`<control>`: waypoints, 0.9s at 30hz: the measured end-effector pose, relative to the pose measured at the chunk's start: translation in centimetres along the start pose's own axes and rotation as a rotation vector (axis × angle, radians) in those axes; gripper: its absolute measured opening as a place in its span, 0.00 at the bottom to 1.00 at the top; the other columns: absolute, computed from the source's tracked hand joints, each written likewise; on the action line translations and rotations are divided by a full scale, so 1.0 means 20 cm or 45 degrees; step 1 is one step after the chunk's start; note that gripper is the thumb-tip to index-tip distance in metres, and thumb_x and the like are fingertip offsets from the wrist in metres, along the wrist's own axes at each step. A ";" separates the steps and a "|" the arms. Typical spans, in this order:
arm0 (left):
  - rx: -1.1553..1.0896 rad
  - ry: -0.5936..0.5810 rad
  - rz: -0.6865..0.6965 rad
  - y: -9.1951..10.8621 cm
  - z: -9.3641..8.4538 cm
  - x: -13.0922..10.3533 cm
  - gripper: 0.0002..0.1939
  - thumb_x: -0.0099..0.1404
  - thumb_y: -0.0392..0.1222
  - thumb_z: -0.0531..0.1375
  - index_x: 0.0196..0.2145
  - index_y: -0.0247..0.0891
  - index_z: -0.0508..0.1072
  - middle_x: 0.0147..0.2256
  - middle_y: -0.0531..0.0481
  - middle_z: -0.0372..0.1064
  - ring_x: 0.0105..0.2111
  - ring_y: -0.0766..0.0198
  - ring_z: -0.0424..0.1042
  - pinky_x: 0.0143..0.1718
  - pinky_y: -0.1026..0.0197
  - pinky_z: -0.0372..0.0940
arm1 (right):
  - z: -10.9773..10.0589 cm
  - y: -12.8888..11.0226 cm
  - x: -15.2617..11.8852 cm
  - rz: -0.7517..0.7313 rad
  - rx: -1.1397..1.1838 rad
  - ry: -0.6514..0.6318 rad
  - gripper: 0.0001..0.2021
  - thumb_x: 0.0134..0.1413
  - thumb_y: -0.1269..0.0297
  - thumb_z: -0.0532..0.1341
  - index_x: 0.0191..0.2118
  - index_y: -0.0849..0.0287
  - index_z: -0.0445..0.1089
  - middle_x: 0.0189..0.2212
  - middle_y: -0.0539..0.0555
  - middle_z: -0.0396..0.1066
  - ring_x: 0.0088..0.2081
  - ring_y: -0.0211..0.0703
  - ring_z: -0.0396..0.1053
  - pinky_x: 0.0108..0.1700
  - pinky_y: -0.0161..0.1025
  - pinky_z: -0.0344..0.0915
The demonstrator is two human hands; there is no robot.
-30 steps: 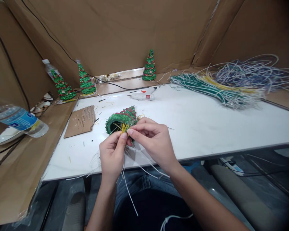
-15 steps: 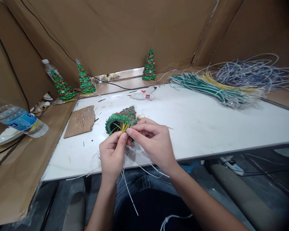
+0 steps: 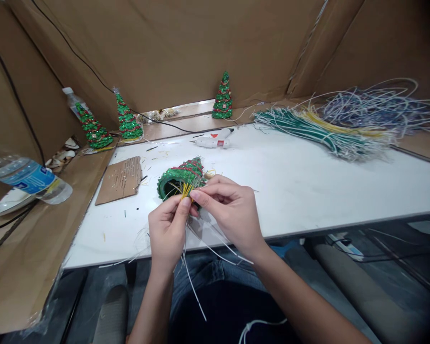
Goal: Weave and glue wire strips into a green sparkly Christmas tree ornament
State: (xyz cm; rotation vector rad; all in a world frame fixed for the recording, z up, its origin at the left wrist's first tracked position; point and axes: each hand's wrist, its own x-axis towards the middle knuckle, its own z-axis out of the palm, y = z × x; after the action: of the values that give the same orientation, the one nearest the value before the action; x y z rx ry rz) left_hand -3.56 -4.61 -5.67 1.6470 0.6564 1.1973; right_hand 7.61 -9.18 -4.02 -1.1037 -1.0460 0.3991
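Note:
My left hand (image 3: 168, 227) pinches a bundle of thin yellow wires (image 3: 187, 190) between thumb and forefinger. From the other side, my right hand (image 3: 232, 210) closes thumb and fingers on the same wires; its exact grip is partly hidden. Just behind the hands, a small green Christmas tree (image 3: 182, 173) with red garland lies on its side, its hollow base facing me. The wires are at the mouth of that base. Loose white wires (image 3: 193, 286) hang below my left hand over the table edge.
A white glue gun (image 3: 213, 141) lies beyond the tree. Cardboard (image 3: 118, 181) lies at left, near a water bottle (image 3: 32, 179). Several finished trees (image 3: 222, 98) stand at the back. Green and white wire bundles (image 3: 318, 131) lie at back right. Wire scraps litter the table.
Hardly anything differs. My right thumb and fingers have shifted very slightly to the right at the yellow wires; the tree stays where it was.

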 end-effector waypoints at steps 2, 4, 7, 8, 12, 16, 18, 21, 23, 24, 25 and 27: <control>-0.006 -0.001 0.005 0.00 0.00 0.00 0.14 0.65 0.41 0.57 0.23 0.35 0.72 0.22 0.53 0.67 0.25 0.69 0.65 0.29 0.68 0.61 | 0.00 0.01 0.00 -0.010 -0.005 0.000 0.05 0.48 0.72 0.66 0.25 0.58 0.77 0.20 0.48 0.66 0.25 0.32 0.64 0.25 0.31 0.60; -0.010 0.000 0.008 0.00 0.00 0.00 0.13 0.65 0.41 0.57 0.24 0.35 0.73 0.22 0.53 0.68 0.25 0.69 0.66 0.30 0.68 0.61 | 0.00 0.01 0.00 -0.018 -0.012 0.001 0.05 0.48 0.72 0.66 0.24 0.58 0.77 0.20 0.48 0.66 0.25 0.32 0.63 0.25 0.31 0.60; -0.010 0.000 0.006 0.00 0.00 0.00 0.13 0.65 0.41 0.57 0.26 0.34 0.74 0.23 0.52 0.70 0.26 0.68 0.67 0.30 0.67 0.62 | -0.01 0.01 0.01 -0.034 -0.025 0.002 0.05 0.48 0.72 0.66 0.24 0.58 0.77 0.20 0.48 0.67 0.25 0.32 0.64 0.25 0.32 0.59; -0.009 0.000 0.008 -0.01 0.00 0.00 0.13 0.65 0.41 0.57 0.26 0.34 0.75 0.23 0.51 0.70 0.26 0.67 0.67 0.31 0.67 0.62 | -0.01 0.00 0.01 -0.032 -0.029 0.001 0.05 0.48 0.72 0.66 0.24 0.58 0.77 0.20 0.48 0.67 0.25 0.33 0.64 0.25 0.32 0.59; -0.006 0.001 0.020 -0.01 0.00 0.00 0.12 0.65 0.41 0.57 0.26 0.34 0.75 0.23 0.51 0.70 0.26 0.68 0.66 0.30 0.67 0.62 | -0.01 0.00 0.01 0.000 -0.039 -0.031 0.05 0.49 0.71 0.66 0.24 0.59 0.77 0.20 0.48 0.67 0.25 0.33 0.64 0.26 0.33 0.60; 0.000 0.012 0.025 -0.01 0.00 0.00 0.13 0.65 0.41 0.57 0.25 0.34 0.74 0.23 0.51 0.69 0.25 0.68 0.65 0.29 0.67 0.61 | 0.00 -0.01 0.01 0.043 -0.007 -0.033 0.05 0.48 0.71 0.66 0.24 0.59 0.77 0.20 0.48 0.67 0.24 0.33 0.66 0.27 0.33 0.62; 0.007 0.016 0.021 -0.01 0.00 0.00 0.13 0.65 0.42 0.57 0.25 0.34 0.74 0.23 0.51 0.69 0.25 0.68 0.65 0.29 0.67 0.61 | 0.00 -0.01 0.00 0.059 0.018 -0.018 0.04 0.47 0.71 0.66 0.24 0.59 0.76 0.20 0.48 0.67 0.24 0.33 0.66 0.26 0.33 0.63; 0.011 0.026 0.018 -0.01 0.00 0.00 0.14 0.64 0.42 0.57 0.25 0.34 0.74 0.22 0.52 0.69 0.25 0.68 0.65 0.28 0.67 0.61 | 0.00 -0.02 0.00 0.087 0.041 -0.018 0.03 0.45 0.71 0.67 0.24 0.59 0.77 0.21 0.48 0.67 0.23 0.32 0.66 0.25 0.33 0.63; 0.008 0.033 0.018 -0.01 0.00 0.00 0.13 0.64 0.42 0.58 0.25 0.34 0.74 0.22 0.52 0.68 0.24 0.68 0.65 0.28 0.67 0.61 | 0.00 -0.02 -0.01 0.098 0.036 -0.031 0.02 0.44 0.71 0.67 0.24 0.59 0.77 0.21 0.48 0.67 0.23 0.33 0.66 0.25 0.33 0.63; 0.009 0.034 0.017 -0.01 0.00 0.00 0.13 0.64 0.42 0.58 0.24 0.34 0.74 0.22 0.52 0.68 0.24 0.68 0.64 0.28 0.67 0.61 | 0.00 -0.02 -0.01 0.095 0.030 -0.035 0.02 0.44 0.72 0.67 0.24 0.59 0.77 0.21 0.48 0.67 0.23 0.33 0.66 0.25 0.33 0.63; 0.009 0.035 0.016 -0.01 0.00 0.00 0.14 0.64 0.42 0.58 0.24 0.34 0.74 0.22 0.52 0.67 0.24 0.68 0.64 0.28 0.67 0.61 | 0.00 -0.02 -0.01 0.084 0.022 -0.034 0.03 0.44 0.72 0.67 0.24 0.59 0.77 0.21 0.48 0.67 0.23 0.33 0.65 0.25 0.33 0.63; 0.007 0.033 0.017 -0.01 0.00 0.00 0.14 0.64 0.42 0.58 0.24 0.34 0.74 0.22 0.52 0.68 0.24 0.68 0.65 0.28 0.67 0.61 | 0.00 -0.02 -0.01 0.048 0.009 -0.023 0.04 0.46 0.72 0.66 0.24 0.58 0.77 0.20 0.48 0.67 0.23 0.33 0.65 0.25 0.33 0.63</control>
State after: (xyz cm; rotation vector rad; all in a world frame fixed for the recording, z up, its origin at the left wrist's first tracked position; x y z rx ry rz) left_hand -3.49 -4.60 -5.89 1.6453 0.6662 1.2292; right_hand 7.41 -9.40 -3.81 -1.1170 -1.0403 0.4434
